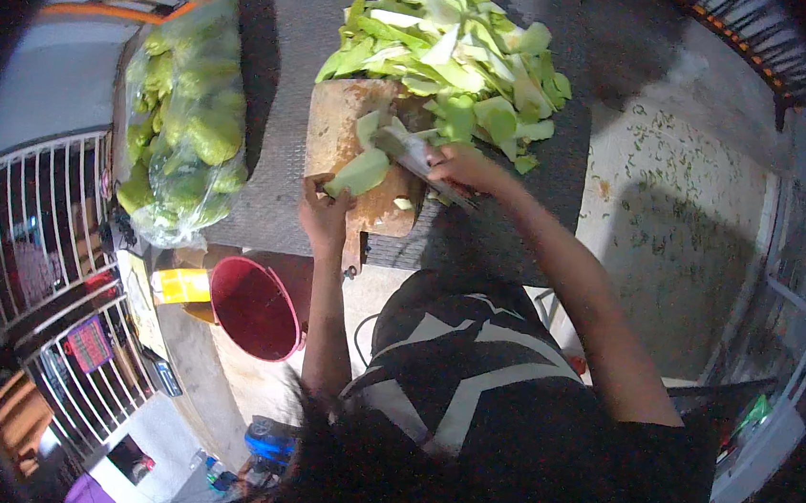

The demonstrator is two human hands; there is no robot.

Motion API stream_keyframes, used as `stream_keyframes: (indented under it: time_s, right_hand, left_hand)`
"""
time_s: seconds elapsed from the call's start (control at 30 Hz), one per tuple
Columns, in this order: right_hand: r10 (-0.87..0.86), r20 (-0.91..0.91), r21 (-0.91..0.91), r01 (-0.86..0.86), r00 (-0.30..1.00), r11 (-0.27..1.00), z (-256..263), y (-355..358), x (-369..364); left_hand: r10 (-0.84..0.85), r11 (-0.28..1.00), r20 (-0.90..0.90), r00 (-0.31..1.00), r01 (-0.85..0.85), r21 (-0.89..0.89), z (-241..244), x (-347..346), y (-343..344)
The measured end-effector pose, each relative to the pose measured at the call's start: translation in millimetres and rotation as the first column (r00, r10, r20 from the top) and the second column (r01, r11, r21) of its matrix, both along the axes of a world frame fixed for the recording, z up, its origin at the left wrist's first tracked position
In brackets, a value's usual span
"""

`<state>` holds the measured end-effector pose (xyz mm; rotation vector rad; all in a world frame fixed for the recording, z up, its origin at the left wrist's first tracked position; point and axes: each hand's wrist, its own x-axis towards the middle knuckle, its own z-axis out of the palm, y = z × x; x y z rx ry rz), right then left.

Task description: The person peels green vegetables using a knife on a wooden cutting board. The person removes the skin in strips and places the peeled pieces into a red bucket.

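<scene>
My left hand (325,209) pinches the near end of a pale green slice (359,173) on the wooden cutting board (332,112). In my right hand (464,168) is a knife (406,150), its broad blade blurred and angled over the board's right half. Another slice (366,127) lies just left of the blade. Beyond the board, and partly over its far right corner, is a large heap of green slices (456,51). A few small offcuts (403,203) rest on the board's near right part.
A clear plastic bag of whole green produce (195,125), resembling chayotes, stands on the left of the dark textured table (274,168). Below the near edge, a red bucket (254,310) stands beside a yellow package (181,285). Small green scraps (659,159) dot the floor at right.
</scene>
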<state>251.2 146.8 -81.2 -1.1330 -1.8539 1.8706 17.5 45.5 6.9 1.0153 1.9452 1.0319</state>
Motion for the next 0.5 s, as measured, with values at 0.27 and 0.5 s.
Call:
stream_keyframes:
  time_s: [0.27, 0.5]
  right_hand:
    - [-0.283, 0.177, 0.316, 0.218, 0.943, 0.924, 10, 6, 25]
    - [-0.13, 0.338, 0.29, 0.028, 0.932, 0.957, 34, -46, 20]
  left_hand:
    - [0.102, 0.99, 0.39, 0.915, -0.13, 0.046, -58, -17, -44]
    - [0.313, 0.947, 0.479, 0.82, -0.307, -0.092, -87, -24, -48]
